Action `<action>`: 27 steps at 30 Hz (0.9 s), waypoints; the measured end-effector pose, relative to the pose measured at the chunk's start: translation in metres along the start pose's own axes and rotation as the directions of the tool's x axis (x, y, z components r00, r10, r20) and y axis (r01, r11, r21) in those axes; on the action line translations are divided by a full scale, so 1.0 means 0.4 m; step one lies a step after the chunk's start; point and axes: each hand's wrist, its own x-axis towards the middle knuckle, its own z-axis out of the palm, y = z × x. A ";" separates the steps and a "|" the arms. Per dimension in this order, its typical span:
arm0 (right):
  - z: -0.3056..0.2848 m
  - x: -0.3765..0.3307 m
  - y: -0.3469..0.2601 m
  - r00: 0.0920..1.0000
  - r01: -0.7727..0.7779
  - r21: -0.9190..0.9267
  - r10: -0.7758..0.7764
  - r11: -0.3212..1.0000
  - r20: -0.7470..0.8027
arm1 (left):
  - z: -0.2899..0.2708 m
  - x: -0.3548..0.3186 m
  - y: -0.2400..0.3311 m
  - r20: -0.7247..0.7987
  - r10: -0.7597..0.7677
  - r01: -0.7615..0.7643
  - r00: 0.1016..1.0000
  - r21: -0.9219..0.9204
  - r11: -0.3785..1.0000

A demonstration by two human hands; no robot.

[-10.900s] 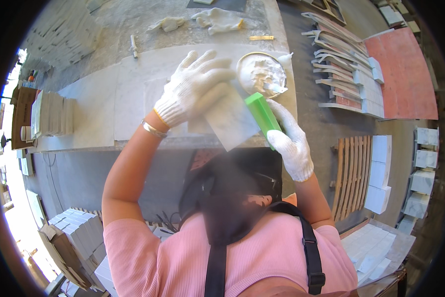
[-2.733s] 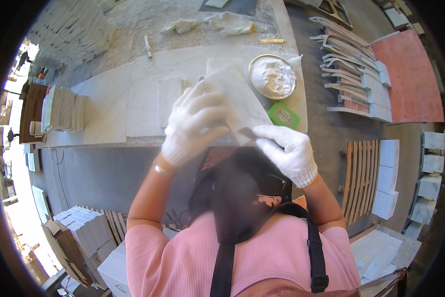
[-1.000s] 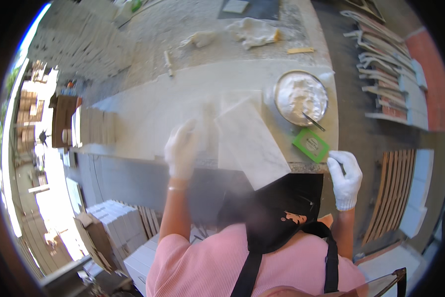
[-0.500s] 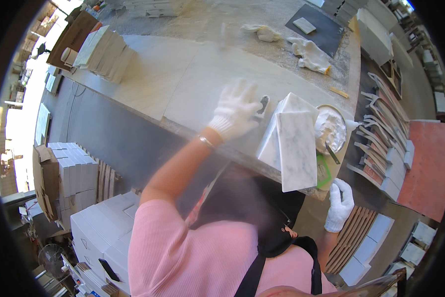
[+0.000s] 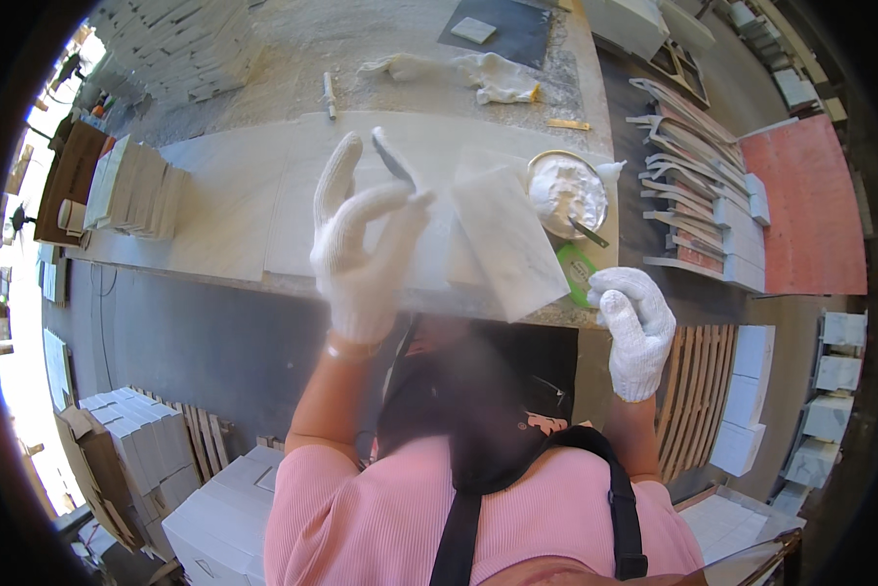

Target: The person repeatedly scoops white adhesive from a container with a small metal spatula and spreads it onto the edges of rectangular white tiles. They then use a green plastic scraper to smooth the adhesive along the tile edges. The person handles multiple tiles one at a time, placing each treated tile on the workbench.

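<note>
My left hand (image 5: 361, 239), in a white knit glove, is raised over the worktable's front edge. Its index finger points up, while its other fingertips meet the lower end of a small grey-and-white flat piece (image 5: 392, 156) of unclear kind. To its right a white marble tile (image 5: 522, 244) lies slanted across another pale slab (image 5: 468, 200), both blurred. My right hand (image 5: 639, 332), gloved too, hovers by the table's front right corner beside a green lid-like disc (image 5: 578, 273). Its fingers are loosely curled, thumb apart, with nothing visible between them. A round tin of white paste (image 5: 566, 190) contains a dark-handled spatula (image 5: 587, 232).
Spare gloves (image 5: 502, 76), a white stick-like tube (image 5: 329, 96) and a dark sheet (image 5: 517, 34) lie farther back. Stacked tiles (image 5: 131, 186) stand at the table's left. Curved stone pieces (image 5: 678, 186) stand in a row at right. A pallet (image 5: 698, 386) is below.
The view has shifted. My left hand has come off the tabletop with the grey-and-white piece, its fingers turning upward. My right hand has risen closer to the green disc and table corner.
</note>
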 end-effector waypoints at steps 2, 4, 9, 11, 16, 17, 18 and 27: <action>0.020 -0.009 -0.051 0.994 0.001 0.143 -0.017 0.990 0.108 | 0.006 -0.047 0.077 0.065 0.208 -0.213 0.976 0.071 0.975; 0.041 -0.028 -0.086 0.982 -0.039 0.304 -0.020 0.952 0.188 | 0.024 -0.089 0.131 0.187 0.358 -0.386 0.915 0.149 0.910; 0.049 -0.069 -0.089 0.974 -0.029 0.094 0.008 0.995 0.225 | 0.065 -0.150 0.179 0.313 0.475 -0.524 0.823 0.094 0.846; 0.035 -0.087 -0.075 0.974 -0.087 0.100 0.063 0.991 0.216 | 0.064 -0.165 0.179 0.417 0.456 -0.517 0.786 0.040 0.855; -0.024 -0.081 -0.041 0.978 -0.207 0.131 0.203 0.970 0.036 | 0.009 -0.151 0.127 0.454 0.376 -0.478 0.808 0.133 0.868; -0.037 -0.068 -0.035 0.968 -0.240 0.202 0.249 0.949 -0.021 | -0.009 -0.131 0.107 0.488 0.321 -0.462 0.812 0.202 0.863; -0.045 -0.050 -0.025 0.984 -0.157 0.123 0.166 0.980 -0.065 | -0.017 -0.108 0.085 0.505 0.249 -0.420 0.826 0.257 0.870; 0.009 0.056 0.020 0.864 0.497 -0.493 -0.461 0.714 0.203 | 0.038 -0.013 -0.039 0.741 0.165 -0.532 0.651 0.290 0.796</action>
